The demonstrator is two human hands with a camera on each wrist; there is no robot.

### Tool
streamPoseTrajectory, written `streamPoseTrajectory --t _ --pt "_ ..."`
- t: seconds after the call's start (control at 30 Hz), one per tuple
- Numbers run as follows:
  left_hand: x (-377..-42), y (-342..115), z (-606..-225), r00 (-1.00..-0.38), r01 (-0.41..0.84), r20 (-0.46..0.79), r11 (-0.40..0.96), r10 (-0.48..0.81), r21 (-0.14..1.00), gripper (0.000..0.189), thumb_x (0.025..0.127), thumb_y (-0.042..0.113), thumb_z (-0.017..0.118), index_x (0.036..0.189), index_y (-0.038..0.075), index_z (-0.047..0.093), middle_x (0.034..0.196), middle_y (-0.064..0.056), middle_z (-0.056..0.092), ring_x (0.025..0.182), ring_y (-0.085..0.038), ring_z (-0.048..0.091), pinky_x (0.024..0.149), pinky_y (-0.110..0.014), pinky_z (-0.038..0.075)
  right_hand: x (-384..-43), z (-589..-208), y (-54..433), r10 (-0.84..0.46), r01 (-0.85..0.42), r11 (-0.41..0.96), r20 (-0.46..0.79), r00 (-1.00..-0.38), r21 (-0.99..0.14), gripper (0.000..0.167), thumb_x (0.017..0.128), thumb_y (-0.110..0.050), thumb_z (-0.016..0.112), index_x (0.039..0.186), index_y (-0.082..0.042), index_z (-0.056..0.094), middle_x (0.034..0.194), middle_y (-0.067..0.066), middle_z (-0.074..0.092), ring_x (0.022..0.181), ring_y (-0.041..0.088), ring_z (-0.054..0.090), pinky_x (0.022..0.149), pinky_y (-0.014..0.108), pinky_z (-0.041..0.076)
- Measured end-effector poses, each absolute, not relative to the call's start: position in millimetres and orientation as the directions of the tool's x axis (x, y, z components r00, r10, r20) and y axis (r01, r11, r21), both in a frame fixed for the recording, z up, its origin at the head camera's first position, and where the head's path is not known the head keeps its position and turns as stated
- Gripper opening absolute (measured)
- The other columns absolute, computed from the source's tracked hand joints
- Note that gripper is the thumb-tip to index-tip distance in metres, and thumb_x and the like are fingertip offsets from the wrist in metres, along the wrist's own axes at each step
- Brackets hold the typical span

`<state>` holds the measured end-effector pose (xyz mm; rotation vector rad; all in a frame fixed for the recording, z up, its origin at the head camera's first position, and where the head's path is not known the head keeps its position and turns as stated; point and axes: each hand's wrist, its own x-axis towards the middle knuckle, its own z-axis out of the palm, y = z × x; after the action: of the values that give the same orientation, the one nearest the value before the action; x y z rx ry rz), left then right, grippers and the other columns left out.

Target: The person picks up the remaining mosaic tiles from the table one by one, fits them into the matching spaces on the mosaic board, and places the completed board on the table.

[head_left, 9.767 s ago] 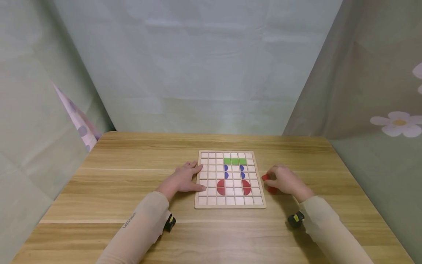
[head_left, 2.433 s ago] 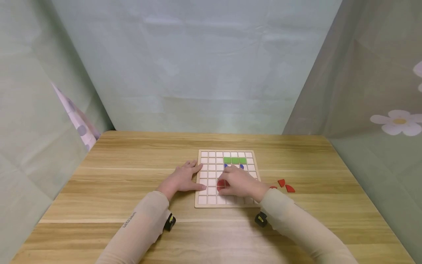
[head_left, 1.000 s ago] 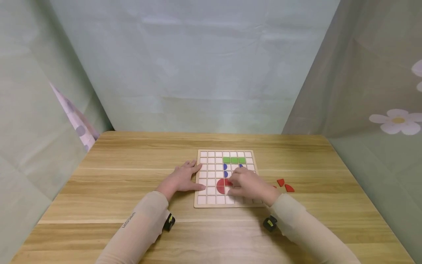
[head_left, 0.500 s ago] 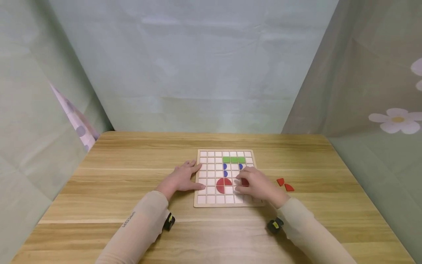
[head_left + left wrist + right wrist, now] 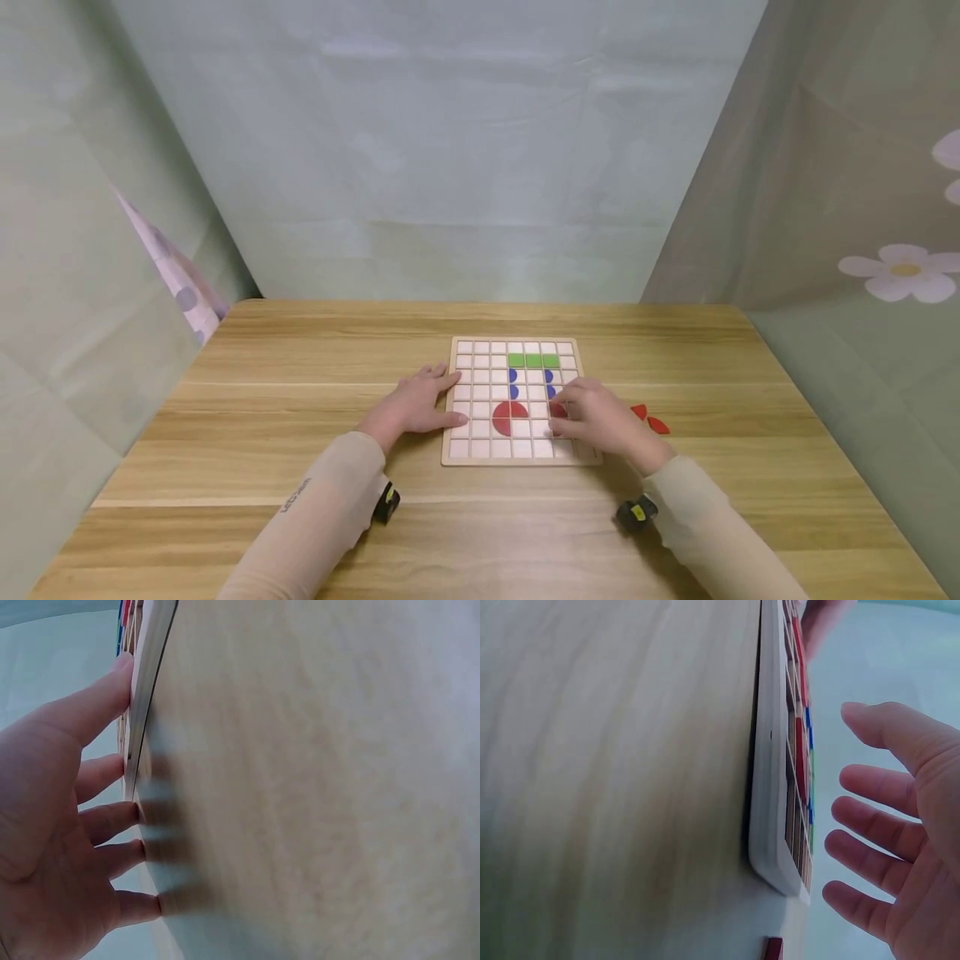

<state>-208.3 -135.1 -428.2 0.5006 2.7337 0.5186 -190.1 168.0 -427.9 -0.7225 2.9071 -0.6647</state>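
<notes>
A square wooden grid board [image 5: 525,463] lies on the table. My left hand [image 5: 420,404] rests at its left edge, thumb and index finger on the rim; in the left wrist view the other fingertips [image 5: 129,814] touch the tabletop. Over the board's right part hovers my right hand [image 5: 600,417], with nothing between its parted fingers [image 5: 870,859] in the right wrist view. Three red quarter-circles [image 5: 501,412] sit together in the grid. More red [image 5: 558,410] shows under the right fingers, partly hidden. Several blue half-circles [image 5: 513,392] stand below a row of green squares [image 5: 533,361].
Two loose red quarter-circles [image 5: 658,426] lie on the wooden table [image 5: 300,350] right of the board, close beside the right hand. Pale curtains [image 5: 465,150] enclose the table's back and sides.
Since 9.8 s ago, a red quarter-circle from beside the board has joined the left red half-circle. My right hand has drawn back rightward, fingers parted. The left hand has stayed put.
</notes>
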Motion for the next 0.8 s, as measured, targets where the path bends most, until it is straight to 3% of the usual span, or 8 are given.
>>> streamPoseTrajectory --t 0.33,0.57,0.8 --pt "-210 -132 -432 -0.900 0.262 -0.236 0.887 0.367 0.380 0.075 0.088 0.050 0.060 0.147 0.012 0.034 0.156 -0.018 0.022 0.143 -0.041 0.017 0.110 -0.066 0.019 -188 -427 181 -0.422 -0.389 0.790 0.040 -0.906 -0.473 0.036 0.079 -0.032 0.076 0.106 -0.008 0.070 0.101 0.001 0.063 0.090 0.017 0.054 0.080 0.034 0.049" --pt "-209 -131 -436 -0.909 0.258 -0.218 0.890 0.356 0.377 0.073 0.089 0.050 0.059 0.147 0.012 0.036 0.155 -0.018 0.024 0.142 -0.042 0.020 0.109 -0.066 0.021 -186 -428 195 -0.400 -0.370 0.796 0.041 -0.915 -0.479 0.035 0.083 -0.029 0.072 0.110 -0.007 0.068 0.112 0.008 0.063 0.104 0.026 0.058 0.091 0.046 0.050" --pt "-210 -127 -435 -0.909 0.257 -0.214 0.886 0.357 0.385 0.072 0.088 0.050 0.059 0.146 0.013 0.037 0.155 -0.017 0.025 0.143 -0.040 0.020 0.109 -0.066 0.021 -181 -426 210 -0.392 -0.375 0.807 0.062 -0.918 -0.456 0.038 0.083 -0.029 0.072 0.111 -0.004 0.067 0.113 0.011 0.063 0.107 0.031 0.058 0.094 0.050 0.048"
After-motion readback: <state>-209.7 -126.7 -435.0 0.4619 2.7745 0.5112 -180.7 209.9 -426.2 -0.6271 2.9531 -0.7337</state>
